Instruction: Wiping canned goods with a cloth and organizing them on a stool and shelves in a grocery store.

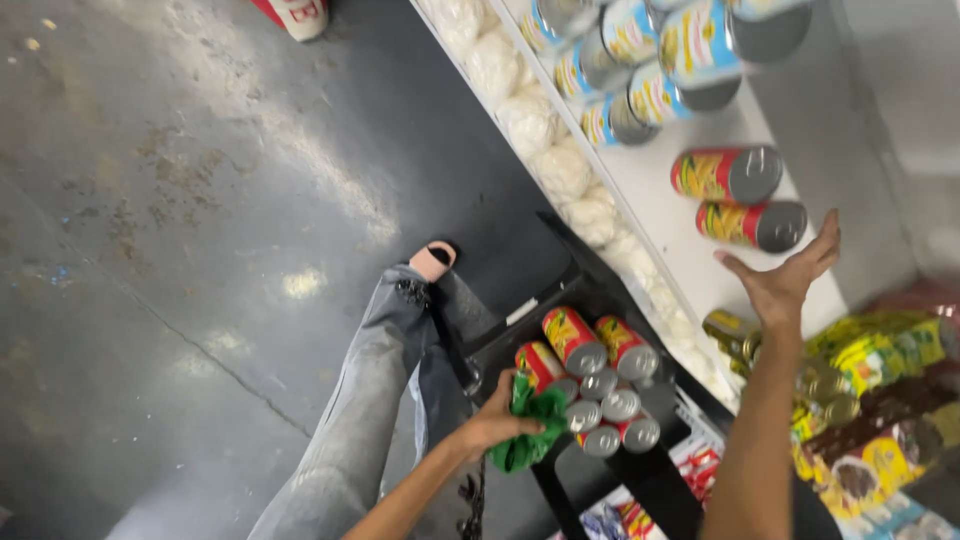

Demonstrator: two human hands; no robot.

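Your left hand [497, 420] is nearest you, its grip clamped on a green cloth [535, 428] that bunches just right of the fingers and touches the cans [600, 385] standing on a black cart [655, 470]. Your right hand [785, 280] is farther out over the white shelf [660, 215], grip apart, fingers spread, holding nothing. Just beyond its fingertips lie two red cans [745, 200] on their sides; blue-labelled cans [640, 60] stack farther back.
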